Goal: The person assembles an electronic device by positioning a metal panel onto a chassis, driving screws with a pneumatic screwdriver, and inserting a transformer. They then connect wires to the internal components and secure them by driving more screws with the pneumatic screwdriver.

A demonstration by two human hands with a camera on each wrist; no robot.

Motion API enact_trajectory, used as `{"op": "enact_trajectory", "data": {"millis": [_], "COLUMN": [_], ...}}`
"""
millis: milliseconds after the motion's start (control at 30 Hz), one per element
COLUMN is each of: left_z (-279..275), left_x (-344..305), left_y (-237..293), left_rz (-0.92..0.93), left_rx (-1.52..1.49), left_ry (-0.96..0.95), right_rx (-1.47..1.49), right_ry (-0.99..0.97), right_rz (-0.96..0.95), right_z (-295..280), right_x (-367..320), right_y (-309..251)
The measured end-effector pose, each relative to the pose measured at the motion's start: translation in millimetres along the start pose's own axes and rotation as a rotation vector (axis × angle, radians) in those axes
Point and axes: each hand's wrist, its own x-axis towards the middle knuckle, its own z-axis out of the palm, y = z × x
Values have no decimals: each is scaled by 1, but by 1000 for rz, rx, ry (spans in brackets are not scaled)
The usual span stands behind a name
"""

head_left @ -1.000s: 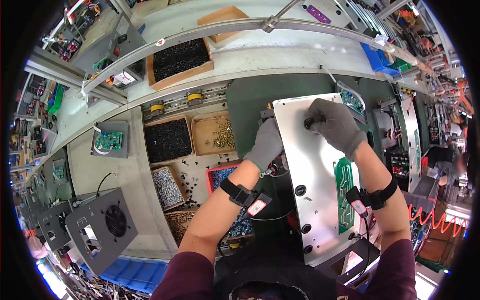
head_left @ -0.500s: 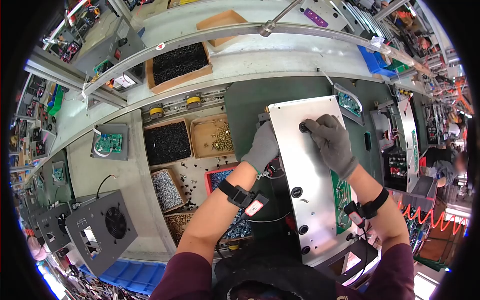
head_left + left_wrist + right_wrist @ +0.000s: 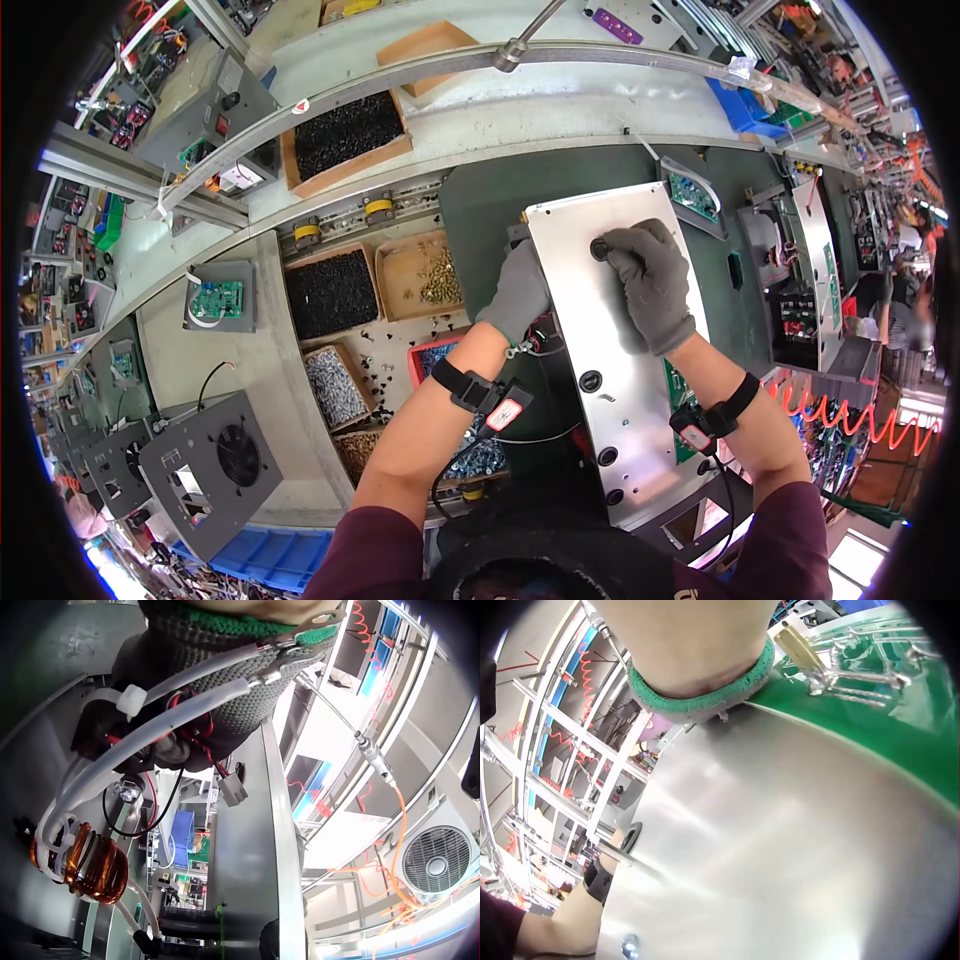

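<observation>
A bare metal panel [image 3: 590, 310] stands tilted before the person, with round black fittings along its left side. The gloved right hand [image 3: 655, 285] lies over the upper part, finger and thumb at the top black ring [image 3: 600, 249]. At the panel's upper left edge is the gloved left hand [image 3: 520, 290], its fingertips hidden behind the edge. In the left wrist view that glove [image 3: 217, 697] is among red and black wires and clear-sleeved leads [image 3: 157, 724], above a copper coil [image 3: 97, 866]; its grip is unclear. The right wrist view shows the cuff [image 3: 697, 705] over the panel [image 3: 742, 840], fingers hidden.
Left of the panel are trays of black screws [image 3: 333, 290], brass screws [image 3: 438, 280] and silver screws [image 3: 335, 385]. A green circuit board [image 3: 692, 195] lies upper right, a second unit [image 3: 800, 300] at right. Overhead runs a metal rail [image 3: 400, 72].
The right hand has shifted down and its fingers now lie at the upper-left ring from its right side. The left hand keeps its place at the panel's edge. The head view has moved slightly.
</observation>
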Motion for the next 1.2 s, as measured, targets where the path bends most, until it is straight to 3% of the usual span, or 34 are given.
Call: {"op": "enact_trajectory", "data": {"millis": [100, 233, 400, 533, 633, 733, 800, 967, 1033, 1067, 1133, 1200], "left_z": [-4, -1, 8, 2, 2, -15, -25, -34, -36, -38, -38, -37], "left_x": [2, -2, 5, 7, 8, -2, -9, -18, -17, -18, -19, -17], "left_y": [6, 3, -9, -4, 0, 18, 36, 57, 60, 59, 56, 52], "left_rz": [-35, -46, -40, 28, -29, -107, -267, -263, -264, -320, -380, -409], "left_rx": [33, 7, -153, 31, -124, -95, -403, -663, -701, -767, -831, -966], "left_ry": [-64, 6, 3, -76, 8, -91, -42, -32, -23, -24, -17, -12], "right_rx": [-64, -157, -454, -589, -177, 51, 22, -87, 195, 197, 829, 943], "right_ry": [17, -42, -272, -333, -164, -95, -108, -107, -93, -100, 305, 318], "right_rz": [-89, -193, -363, -393, -124, -50, -98, -295, -156, -160, 454, 453], "right_z": [1, -5, -16, -19, -15, -18, -21, -23, -28, -27, -23, -25], "right_x": [-1, -3, -5, -6, -15, -12, -7, -6, -10, -7, -1, -3], "right_y": [2, -4, 1, -4, 7, 3, 2, 5, 18, 16, 14, 20]}}
